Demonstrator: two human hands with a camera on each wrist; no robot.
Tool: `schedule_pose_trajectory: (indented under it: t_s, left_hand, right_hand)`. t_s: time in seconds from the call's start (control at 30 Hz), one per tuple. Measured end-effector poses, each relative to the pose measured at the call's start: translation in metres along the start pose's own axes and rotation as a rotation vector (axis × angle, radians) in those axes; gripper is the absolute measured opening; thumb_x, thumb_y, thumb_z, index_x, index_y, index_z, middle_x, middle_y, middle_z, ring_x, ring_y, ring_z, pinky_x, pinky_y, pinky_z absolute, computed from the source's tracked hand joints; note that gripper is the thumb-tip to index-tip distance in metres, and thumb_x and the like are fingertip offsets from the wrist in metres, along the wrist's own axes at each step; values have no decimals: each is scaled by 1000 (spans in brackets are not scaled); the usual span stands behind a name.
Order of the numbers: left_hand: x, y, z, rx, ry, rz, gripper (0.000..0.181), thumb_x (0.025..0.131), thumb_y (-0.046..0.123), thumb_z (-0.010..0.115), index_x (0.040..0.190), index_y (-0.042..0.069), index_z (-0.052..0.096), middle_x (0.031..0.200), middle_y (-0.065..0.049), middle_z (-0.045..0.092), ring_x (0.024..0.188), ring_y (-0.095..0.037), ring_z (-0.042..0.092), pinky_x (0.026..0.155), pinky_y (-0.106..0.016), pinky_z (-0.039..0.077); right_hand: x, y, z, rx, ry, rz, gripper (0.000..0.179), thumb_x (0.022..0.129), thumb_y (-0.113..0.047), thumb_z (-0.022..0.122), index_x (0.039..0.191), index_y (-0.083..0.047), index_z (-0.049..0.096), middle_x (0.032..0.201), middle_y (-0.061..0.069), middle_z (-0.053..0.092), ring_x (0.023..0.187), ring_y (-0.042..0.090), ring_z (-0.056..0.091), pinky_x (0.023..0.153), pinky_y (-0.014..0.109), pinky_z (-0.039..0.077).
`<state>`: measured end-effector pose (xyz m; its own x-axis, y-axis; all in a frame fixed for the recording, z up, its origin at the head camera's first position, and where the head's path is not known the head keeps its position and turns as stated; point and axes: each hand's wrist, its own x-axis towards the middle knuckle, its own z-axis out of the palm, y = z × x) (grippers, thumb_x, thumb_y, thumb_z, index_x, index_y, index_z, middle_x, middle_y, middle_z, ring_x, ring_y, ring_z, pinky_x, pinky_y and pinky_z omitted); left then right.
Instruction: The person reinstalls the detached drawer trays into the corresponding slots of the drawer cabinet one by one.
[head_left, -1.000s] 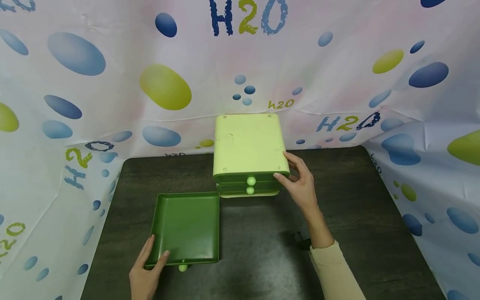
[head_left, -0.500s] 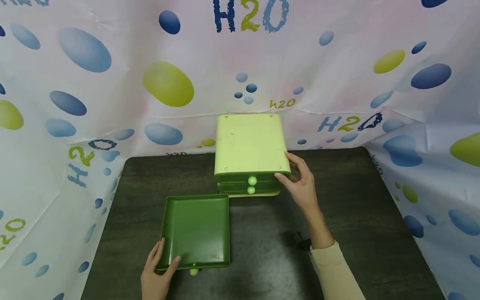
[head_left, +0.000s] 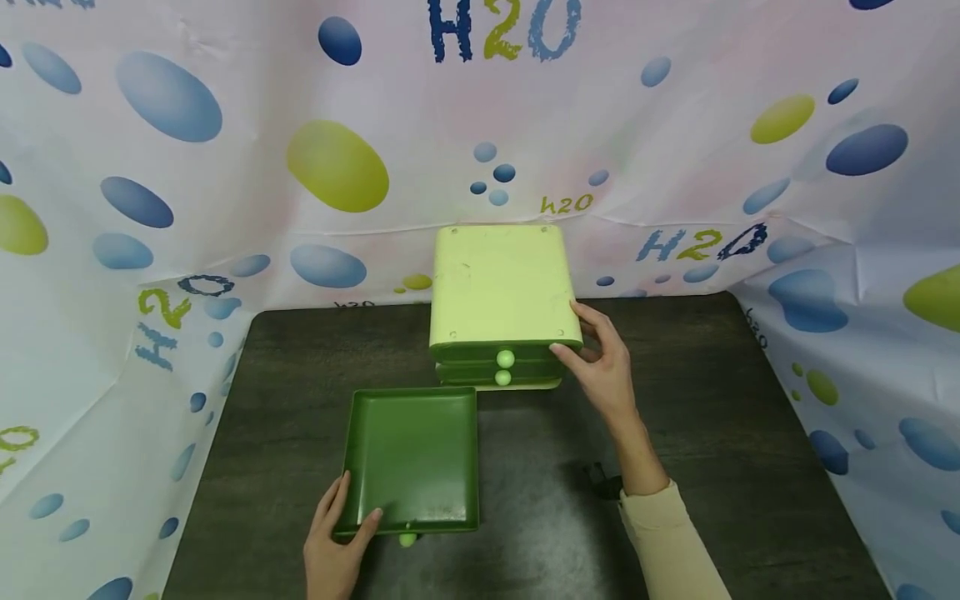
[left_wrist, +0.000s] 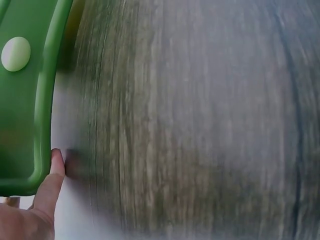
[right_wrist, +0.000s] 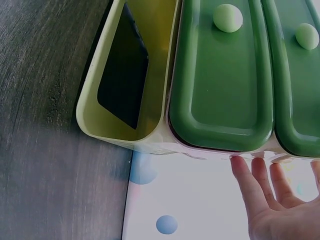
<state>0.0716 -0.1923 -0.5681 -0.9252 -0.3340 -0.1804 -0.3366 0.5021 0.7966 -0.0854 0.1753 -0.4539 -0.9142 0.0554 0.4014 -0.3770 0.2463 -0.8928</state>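
A small light green drawer cabinet stands at the back middle of the table, with two dark green drawers fitted, each with a round pale knob. In the right wrist view, its lowest slot is open and holds no drawer. My right hand grips the cabinet's right front corner, thumb at the front and fingers against the side. A loose dark green drawer lies in front and left of the cabinet, hollow side up, knob toward me. Holding its near left corner is my left hand, thumb along the front edge.
The dark wood table ends at the back against a white sheet printed with blue and green spots. The sheet also rises along both sides. A small dark object shows beside the right forearm.
My left hand has moved the loose drawer to the right, so it now sits partly in front of the cabinet. The right hand keeps its place on the cabinet.
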Motion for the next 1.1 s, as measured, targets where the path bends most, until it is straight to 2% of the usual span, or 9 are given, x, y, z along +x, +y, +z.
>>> schedule_pose_trajectory:
  t_s: [0.1, 0.2, 0.43, 0.63, 1.1]
  left_hand:
    - [0, 1, 4, -7, 2, 19, 76, 88, 36, 77, 153, 18, 43, 153, -18, 38, 136, -47, 36, 101, -65, 36]
    - [-3, 3, 9, -16, 4, 34, 76, 87, 34, 78, 152, 16, 44, 152, -19, 39, 135, -47, 38, 100, -65, 37]
    - [-10, 15, 21, -43, -11, 57, 76, 86, 35, 79, 151, 15, 45, 151, -18, 40, 133, -48, 40, 98, -65, 39]
    - [-14, 22, 29, -60, -22, 36, 77, 86, 36, 79, 152, 17, 44, 152, -17, 39, 133, -47, 41, 97, -63, 43]
    - [-20, 26, 42, -69, 8, 79, 79, 85, 36, 80, 152, 17, 43, 152, -14, 39, 134, -45, 40, 97, -65, 42]
  right_hand:
    - [1, 0, 0, 1, 4, 0, 62, 86, 7, 74, 143, 3, 50, 139, 22, 51, 117, 11, 56, 81, 23, 55]
    - [2, -1, 0, 6, 0, 0, 62, 85, 7, 74, 143, 4, 49, 139, 22, 50, 117, 6, 55, 81, 23, 55]
    - [1, -2, 1, -4, -4, 12, 63, 85, 6, 74, 143, 4, 50, 139, 22, 50, 116, 6, 55, 81, 25, 56]
    - [2, -3, 1, 1, -3, 6, 62, 85, 7, 74, 143, 4, 49, 139, 23, 50, 116, 5, 55, 81, 24, 55]
    - [2, -4, 0, -11, 2, 19, 62, 85, 7, 73, 142, 4, 50, 139, 23, 50, 115, 4, 55, 80, 21, 54]
